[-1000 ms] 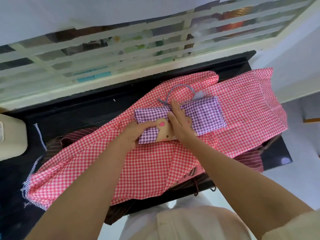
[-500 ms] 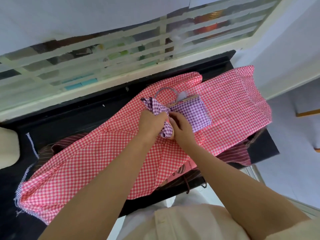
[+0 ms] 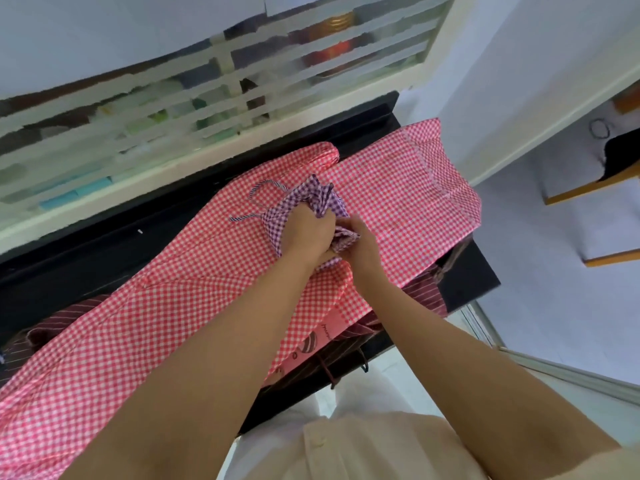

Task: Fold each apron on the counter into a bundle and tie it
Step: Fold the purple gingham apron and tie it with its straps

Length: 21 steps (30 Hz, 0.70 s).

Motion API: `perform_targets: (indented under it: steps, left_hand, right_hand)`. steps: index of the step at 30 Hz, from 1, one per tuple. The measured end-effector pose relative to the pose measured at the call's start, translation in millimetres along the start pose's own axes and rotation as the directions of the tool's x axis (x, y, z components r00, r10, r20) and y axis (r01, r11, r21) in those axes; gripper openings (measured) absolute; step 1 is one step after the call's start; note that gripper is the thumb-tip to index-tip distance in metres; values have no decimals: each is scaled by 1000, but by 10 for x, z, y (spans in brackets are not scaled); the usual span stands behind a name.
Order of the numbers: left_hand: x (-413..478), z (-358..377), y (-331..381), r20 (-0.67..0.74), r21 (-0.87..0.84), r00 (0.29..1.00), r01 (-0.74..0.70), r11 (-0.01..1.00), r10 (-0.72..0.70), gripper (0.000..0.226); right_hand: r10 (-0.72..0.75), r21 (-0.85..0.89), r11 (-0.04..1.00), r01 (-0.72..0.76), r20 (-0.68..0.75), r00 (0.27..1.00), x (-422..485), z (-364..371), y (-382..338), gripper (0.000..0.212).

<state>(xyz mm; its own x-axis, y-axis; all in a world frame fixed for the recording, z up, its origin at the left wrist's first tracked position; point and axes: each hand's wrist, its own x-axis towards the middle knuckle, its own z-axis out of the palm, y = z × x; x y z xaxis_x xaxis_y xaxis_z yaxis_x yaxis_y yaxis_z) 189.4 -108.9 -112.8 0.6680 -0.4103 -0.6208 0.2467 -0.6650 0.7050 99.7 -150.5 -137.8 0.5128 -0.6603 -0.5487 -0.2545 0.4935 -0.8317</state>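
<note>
1. Counter point(image 3: 86, 265): black, glossy, hard. Mostly covered by cloth; near edge cut by the arms.
2. Red apron point(image 3: 166, 327): red/white gingham, thin woven, spread flat diag. across counter. L end runs out of frame; middle hidden under forearms. A printed pink panel shows at the near edge, text unreadable.
3. Maroon apron point(image 3: 424, 294): dark w/ thin pale stripes, lies under the red one. Only edges show, shape can't be told.
4. Purple apron point(image 3: 322, 199): purple/white gingham, on top of the red apron near the counter's R half. Lower part hidden by both hands. Was a flat folded rectangle 1 s ago and half flat 0.5 s ago; now a crumpled wad.
5. Left hand point(image 3: 304, 237): fingers curled tight round the purple wad, tips buried in the cloth.
6. Right hand point(image 3: 360, 247): touching the left; fingers clamped on a twisted purple end, tips unseen.
7. Cord point(image 3: 244, 217): thin blue/white twist, looped loose beside the wad; ends hidden.
</note>
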Motion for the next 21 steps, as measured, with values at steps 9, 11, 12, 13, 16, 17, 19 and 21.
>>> perform_targets:
  steps: [9, 11, 12, 13, 16, 17, 19, 21]
  left_hand:
    - [45, -2, 8, 39, -100, 999, 14, 995, -10, 77]
    - [22, -109, -34, -82, -54, 986, -152, 987, 148, 52]
    - [18, -177, -76, -181, -4, 953, -250, 968, 245, 35]
    - [45, -258, -125, -266, 59, 909, -316, 947, 320, 20]
    - [190, -452, -226, -259, 82, 910, -312, 947, 322, 30]
    - [239, -503, -234, -186, -17, 951, -254, 967, 247, 41]
    - [253, -580, -295, -26, -96, 984, -178, 979, 177, 45]
    - [232, -685, -388, 97, 16, 971, -220, 975, 217, 43]
  right_hand:
    - [9, -10, 1000, -7, 236, 972, 162, -227, 12, 47]
    - [5, -8, 1000, -3, 244, 970, 132, -218, 63, 31]
    - [35, 1, 999, -36, 224, 974, 122, -195, 77, 24]
    - [78, 19, 996, -84, 207, 975, 102, -171, 61, 21]
    - [197, 138, 964, -226, 198, 960, 79, -104, -38, 19]
    - [229, 179, 948, -264, 193, 954, 92, -95, -63, 20]
    - [277, 223, 923, -314, 181, 944, 96, -76, -100, 21]
    - [306, 201, 919, -339, 179, 935, 114, -57, -92, 24]
